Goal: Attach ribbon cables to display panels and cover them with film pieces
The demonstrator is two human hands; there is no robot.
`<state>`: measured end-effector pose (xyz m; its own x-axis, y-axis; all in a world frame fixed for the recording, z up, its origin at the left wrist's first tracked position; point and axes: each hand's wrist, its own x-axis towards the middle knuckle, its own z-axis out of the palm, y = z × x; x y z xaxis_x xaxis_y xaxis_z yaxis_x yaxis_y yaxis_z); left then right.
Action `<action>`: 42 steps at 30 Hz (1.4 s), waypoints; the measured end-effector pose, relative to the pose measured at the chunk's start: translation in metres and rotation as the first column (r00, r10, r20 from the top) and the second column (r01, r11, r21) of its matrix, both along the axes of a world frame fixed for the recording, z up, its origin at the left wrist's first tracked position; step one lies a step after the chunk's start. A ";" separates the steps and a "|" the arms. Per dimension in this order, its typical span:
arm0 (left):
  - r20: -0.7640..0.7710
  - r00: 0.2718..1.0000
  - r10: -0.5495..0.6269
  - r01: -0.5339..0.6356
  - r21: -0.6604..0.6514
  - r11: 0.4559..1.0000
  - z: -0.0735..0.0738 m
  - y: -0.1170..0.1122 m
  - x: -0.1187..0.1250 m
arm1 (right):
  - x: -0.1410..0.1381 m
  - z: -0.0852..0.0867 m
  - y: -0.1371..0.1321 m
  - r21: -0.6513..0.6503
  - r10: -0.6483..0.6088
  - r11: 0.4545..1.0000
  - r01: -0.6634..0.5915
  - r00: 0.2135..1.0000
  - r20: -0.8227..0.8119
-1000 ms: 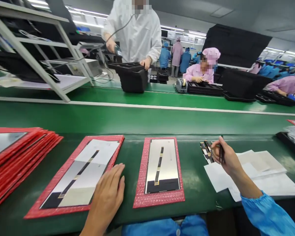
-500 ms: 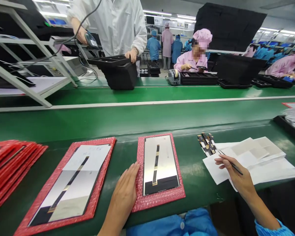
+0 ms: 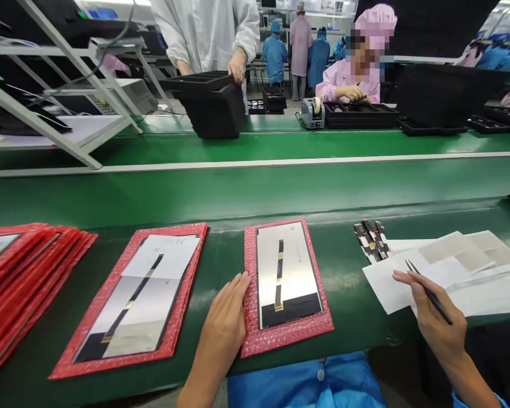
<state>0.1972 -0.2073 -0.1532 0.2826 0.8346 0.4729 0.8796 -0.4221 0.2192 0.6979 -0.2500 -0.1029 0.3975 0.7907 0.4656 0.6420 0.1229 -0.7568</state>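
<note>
My left hand [image 3: 225, 323] lies flat and open on the green bench, its fingertips touching the left edge of a red bubble-wrap pad [image 3: 285, 335]. On that pad rests a silver display panel [image 3: 289, 263] with a black-and-gold flex strip down its middle. My right hand [image 3: 437, 320] is closed on black tweezers [image 3: 429, 292], whose tips point up-left over white paper sheets [image 3: 386, 286]. A small fan of black-and-gold flex strips [image 3: 372, 239] lies just beyond the tweezer tips.
A second panel on a red pad [image 3: 138, 297] lies left of my left hand, and a stack of red pads [image 3: 21, 277] lies at far left. Beyond runs a green conveyor belt [image 3: 255, 187]. Across it, other people work at black trays [image 3: 359, 113] and a tape dispenser [image 3: 312, 112].
My left hand slid right from the left pad to the edge of the middle pad. My right hand drew back from the flex strips toward me, still holding the tweezers.
</note>
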 end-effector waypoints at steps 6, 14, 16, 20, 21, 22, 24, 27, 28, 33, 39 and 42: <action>0.183 0.983 -0.026 0.021 0.031 0.999 -0.018 0.007 -0.012 | 0.029 0.048 0.026 0.041 -0.171 0.984 0.172 0.985 -0.019; 0.243 0.969 -0.039 0.036 0.016 0.999 -0.034 0.013 -0.022 | 0.041 0.064 0.084 -0.465 0.249 0.877 -0.120 0.942 0.226; 0.227 0.972 -0.063 0.060 0.019 0.998 -0.035 0.014 -0.025 | 0.036 0.062 0.097 -0.592 0.339 0.796 -0.122 0.901 0.270; 0.238 0.970 -0.057 0.056 0.011 0.998 -0.031 0.013 -0.020 | 0.028 0.061 0.116 -0.740 0.433 0.672 -0.016 0.819 0.376; 0.252 0.967 -0.044 0.046 0.001 0.999 -0.029 0.011 -0.016 | 0.026 0.062 0.120 -0.758 0.445 0.652 0.020 0.799 0.404; 0.272 0.962 -0.026 0.030 -0.009 1.000 -0.027 0.010 -0.012 | 0.024 0.062 0.123 -0.771 0.455 0.635 0.055 0.779 0.431; 0.314 0.949 0.004 0.001 -0.015 1.000 -0.024 0.007 -0.006 | 0.020 0.062 0.127 -0.786 0.475 0.608 0.110 0.743 0.471; 0.311 0.951 -0.004 0.005 -0.002 1.000 -0.023 0.007 -0.007 | 0.015 0.059 0.131 -0.800 0.503 0.581 0.151 0.706 0.499; 0.281 0.959 -0.025 0.027 -0.004 1.000 -0.023 0.008 -0.009 | 0.014 0.058 0.132 -0.804 0.510 0.574 0.156 0.700 0.501; 0.190 0.980 -0.054 0.051 0.023 0.998 -0.021 0.012 -0.016 | 0.017 0.055 0.136 -0.798 0.510 0.595 0.101 0.720 0.471; 0.196 0.979 -0.051 0.042 0.048 0.998 -0.011 0.011 -0.008 | 0.037 0.057 0.144 -0.758 0.472 0.650 -0.060 0.813 0.340; 0.183 0.982 -0.043 0.033 0.059 0.998 -0.008 0.011 -0.007 | 0.047 0.057 0.150 -0.725 0.460 0.674 -0.140 0.848 0.264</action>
